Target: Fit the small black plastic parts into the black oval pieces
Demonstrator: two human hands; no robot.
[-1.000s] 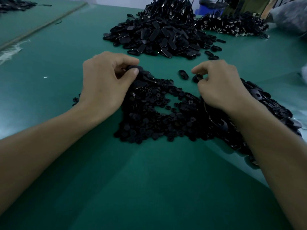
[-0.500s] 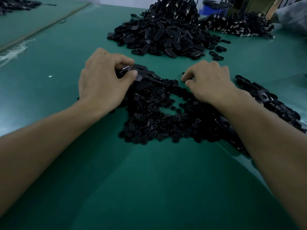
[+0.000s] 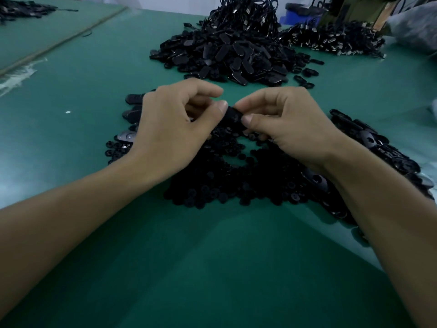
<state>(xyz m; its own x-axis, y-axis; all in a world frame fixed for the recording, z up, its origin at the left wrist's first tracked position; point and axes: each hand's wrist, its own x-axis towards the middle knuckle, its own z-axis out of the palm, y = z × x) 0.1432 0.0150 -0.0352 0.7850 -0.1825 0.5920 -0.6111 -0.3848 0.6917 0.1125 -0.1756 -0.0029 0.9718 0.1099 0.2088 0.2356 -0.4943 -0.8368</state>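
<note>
Green matting (image 3: 212,268) lies under our forearms. Our left hand (image 3: 175,129) and right hand (image 3: 290,129) meet, both pinching one black oval piece (image 3: 233,116) just above the heap of small black parts (image 3: 224,183). A bigger pile of oval pieces (image 3: 227,55) sits beyond our knuckles.

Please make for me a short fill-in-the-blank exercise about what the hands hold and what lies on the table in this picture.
1. The left hand and the right hand pinch the same black oval piece, so the number of hands holding it is ____.
2. The table surface is ____ in colour.
3. The loose small parts heaped under the hands are ____ in colour.

Missing words: two; green; black.
</note>
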